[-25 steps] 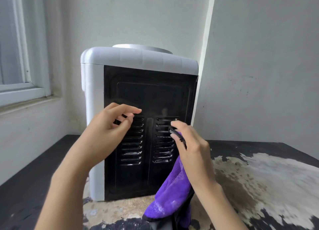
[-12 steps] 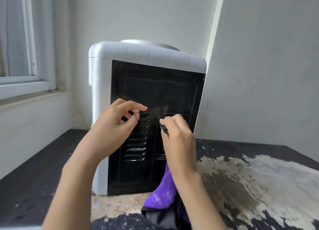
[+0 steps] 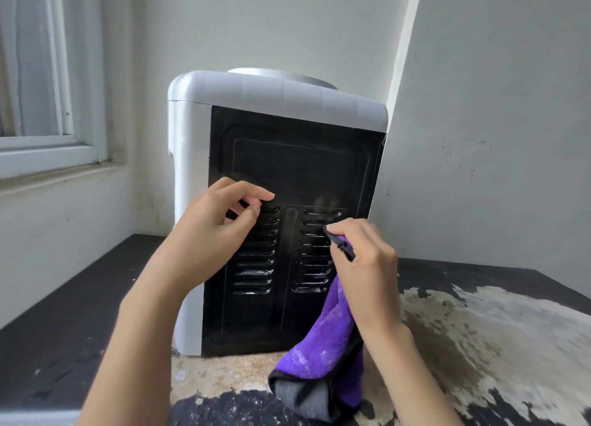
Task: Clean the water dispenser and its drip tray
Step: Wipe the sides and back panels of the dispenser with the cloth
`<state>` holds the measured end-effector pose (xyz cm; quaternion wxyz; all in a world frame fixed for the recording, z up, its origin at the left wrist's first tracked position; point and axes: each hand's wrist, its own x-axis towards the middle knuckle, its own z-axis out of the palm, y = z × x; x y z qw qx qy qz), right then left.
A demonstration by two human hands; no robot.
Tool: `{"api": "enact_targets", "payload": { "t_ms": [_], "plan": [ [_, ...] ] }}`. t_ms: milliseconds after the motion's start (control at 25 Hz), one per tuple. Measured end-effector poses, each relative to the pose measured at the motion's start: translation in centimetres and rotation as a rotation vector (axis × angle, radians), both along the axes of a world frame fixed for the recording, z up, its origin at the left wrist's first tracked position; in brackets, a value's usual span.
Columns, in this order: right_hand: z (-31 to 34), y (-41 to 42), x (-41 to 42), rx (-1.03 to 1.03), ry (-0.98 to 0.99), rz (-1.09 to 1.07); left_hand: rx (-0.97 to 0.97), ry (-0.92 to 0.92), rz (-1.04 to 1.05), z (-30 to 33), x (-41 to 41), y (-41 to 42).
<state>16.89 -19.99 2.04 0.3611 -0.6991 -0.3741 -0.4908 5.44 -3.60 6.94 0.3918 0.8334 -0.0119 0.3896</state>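
The water dispenser (image 3: pixel 278 201) is stood on a worn dark tabletop (image 3: pixel 64 329) in the corner beside a window (image 3: pixel 48 105), its black back panel (image 3: pixel 294 169) turned toward the camera; the drip tray is not seen from this side. A corner of the purple cloth (image 3: pixel 329 339) is pinched between thumb and curled fingers of the right hand (image 3: pixel 364 259) and brought to a point against the right column of vent slots (image 3: pixel 315 253), while the rest of the cloth is left hanging to the tabletop. The left hand (image 3: pixel 217 230) is held half curled at the top of the left vent column (image 3: pixel 256 253), fingertips at the panel, holding nothing. The step is judged best done one slot at a time, the cloth tip being drawn along each louvre while the casing is steadied. The panel is glossy, pressed into shallow ribs and raised louvres, with pale smears visible in the lower slots. The casing is smooth white plastic with rounded corners. The cloth is plush, grey on its reverse and dark at the hem.
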Motion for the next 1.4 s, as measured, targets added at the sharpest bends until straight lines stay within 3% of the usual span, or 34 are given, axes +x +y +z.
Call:
{"api": "enact_targets", "payload": {
  "t_ms": [280, 520, 720, 1040, 1240, 1400],
  "plan": [
    [0.9, 3.7, -1.8, -0.048, 0.024, -0.091, 0.008, 0.010, 0.013, 0.0, 0.0, 0.1],
    [-0.1, 0.6, -0.3, 0.047, 0.038, 0.235, 0.013, 0.009, 0.019, -0.1, 0.1, 0.3],
    [-1.0, -0.5, 0.5, 0.146, -0.003, 0.159, 0.013, 0.009, 0.024, -0.1, 0.1, 0.2],
    [-2.7, -0.3, 0.3, -0.004, -0.090, -0.097, 0.027, 0.018, 0.015, -0.1, 0.2, 0.3],
    [-1.9, 1.8, -1.1, 0.026, -0.019, -0.130, 0.049, 0.019, 0.023, -0.2, 0.4, 0.5],
    [-1.5, 2.8, -2.2, -0.093, 0.007, -0.029, 0.071, 0.016, 0.028, -0.3, 0.6, 0.4]
  ]
}}
